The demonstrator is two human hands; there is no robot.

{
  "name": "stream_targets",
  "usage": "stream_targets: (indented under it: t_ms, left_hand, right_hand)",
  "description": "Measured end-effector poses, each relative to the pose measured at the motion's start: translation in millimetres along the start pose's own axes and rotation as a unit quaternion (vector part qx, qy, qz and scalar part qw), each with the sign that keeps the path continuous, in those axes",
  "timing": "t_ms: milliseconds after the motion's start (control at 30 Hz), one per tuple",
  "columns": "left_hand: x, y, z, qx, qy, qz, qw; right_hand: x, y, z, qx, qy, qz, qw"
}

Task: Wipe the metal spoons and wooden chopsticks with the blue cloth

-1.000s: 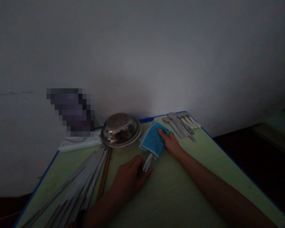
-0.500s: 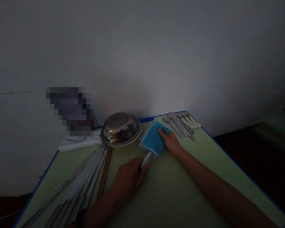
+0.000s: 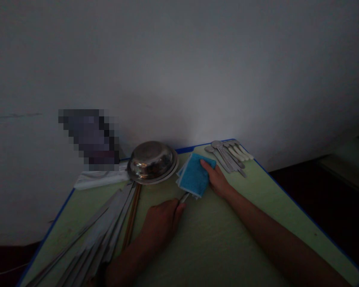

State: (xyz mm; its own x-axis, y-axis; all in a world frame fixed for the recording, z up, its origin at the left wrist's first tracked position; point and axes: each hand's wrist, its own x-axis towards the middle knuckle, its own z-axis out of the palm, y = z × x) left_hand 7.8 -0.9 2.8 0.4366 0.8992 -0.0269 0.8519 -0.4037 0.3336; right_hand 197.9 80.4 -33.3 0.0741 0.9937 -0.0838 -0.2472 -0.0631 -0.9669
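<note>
Green table beneath us, our left hand pinches the near end of a utensil; from those fingers its long axis runs forward-right into the blue cloth our right hand grips.

Only a short stretch of the utensil shows from here: one end vanishes inside the blue cloth, the other into the left hand. Most fingers of the right hand are hidden behind that cloth. The pale strips run out of view below, and the dark object is a blocky blur.
</note>
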Motion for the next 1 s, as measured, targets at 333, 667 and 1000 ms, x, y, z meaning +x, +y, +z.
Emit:
stream_targets:
  t_ms: [333,667,1000]
  left_hand:
    - [1.3,-3.1,0.8,-0.038,0.003,0.023,0.999]
    - [0.1,-2.6,-1.9,-0.068,0.012,0.017,0.997]
    - [0.6,-2.0,-3.3,-0.095,0.013,0.018,0.995]
  right_hand:
    - [-0.8,-4.7,-3.8,0.024,-0.067,0.028,0.997]
    - [-0.3,-14.2,0.6,0.147,-0.067,0.097,0.982]
    - [3.2,-19.5,-1.9,0.166,-0.076,0.146,0.972]
